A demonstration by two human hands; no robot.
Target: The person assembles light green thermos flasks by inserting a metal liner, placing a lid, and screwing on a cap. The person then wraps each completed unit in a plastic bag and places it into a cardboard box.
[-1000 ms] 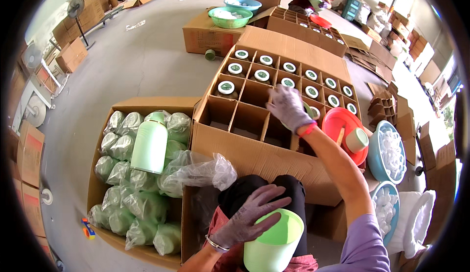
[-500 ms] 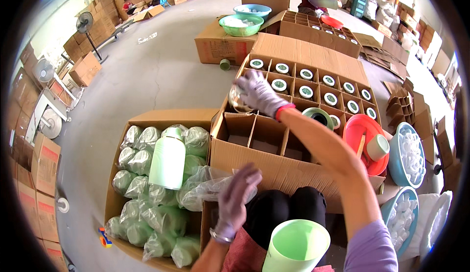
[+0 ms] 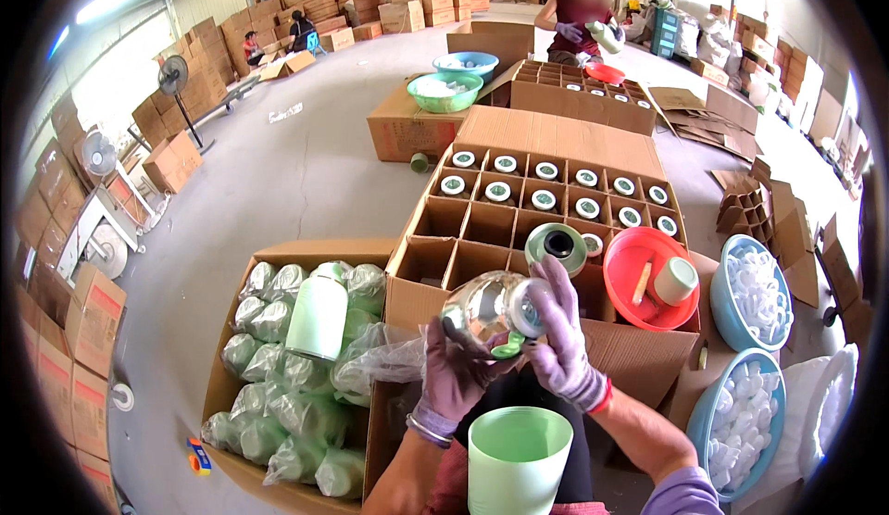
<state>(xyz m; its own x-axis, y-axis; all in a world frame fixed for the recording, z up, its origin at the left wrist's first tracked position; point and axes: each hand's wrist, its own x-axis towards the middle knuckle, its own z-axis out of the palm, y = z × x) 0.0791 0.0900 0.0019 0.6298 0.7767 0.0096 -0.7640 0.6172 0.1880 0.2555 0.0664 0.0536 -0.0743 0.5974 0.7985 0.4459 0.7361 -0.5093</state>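
Held thing: a clear, shiny jar [image 3: 483, 307] in mid-air over the near edge of the divided carton [image 3: 556, 237], just above the person's lap
Long axis: roughly level, bottom toward the person's left, capped mouth toward the right
Left hand [image 3: 454, 376]: gloved, cupped under the jar's body from below, fingers wrapped round it
Right hand [image 3: 560, 339]: gloved, closed over the white cap [image 3: 528, 307] at the mouth end, so it is the nearer hand to the opening
Small green piece [image 3: 507, 346]: sits below the jar between the two hands; its kind cannot be told
Nearest cell: a green-rimmed jar [image 3: 556, 244] stands just beyond the right hand
Below: a pale green cup [image 3: 517, 459] rests upright in the lap
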